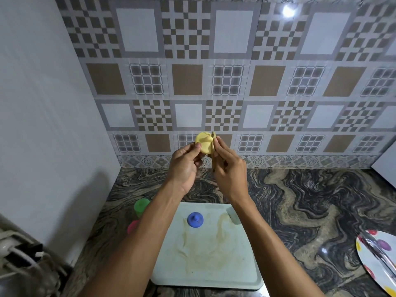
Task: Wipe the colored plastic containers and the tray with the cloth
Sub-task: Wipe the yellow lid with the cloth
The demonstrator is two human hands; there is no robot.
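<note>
Your left hand (184, 166) and right hand (230, 168) grip one yellow container (203, 143) | one cloth (213, 151) under right fingers | below grip: one tray (246, 275), one blue lid (195, 219).

A spotted plate (374, 257) sits at my worktop's (300, 200) right edge, a shiny utensil (379, 252) across it; patterned tiles (214, 82) line the back wall.
</note>
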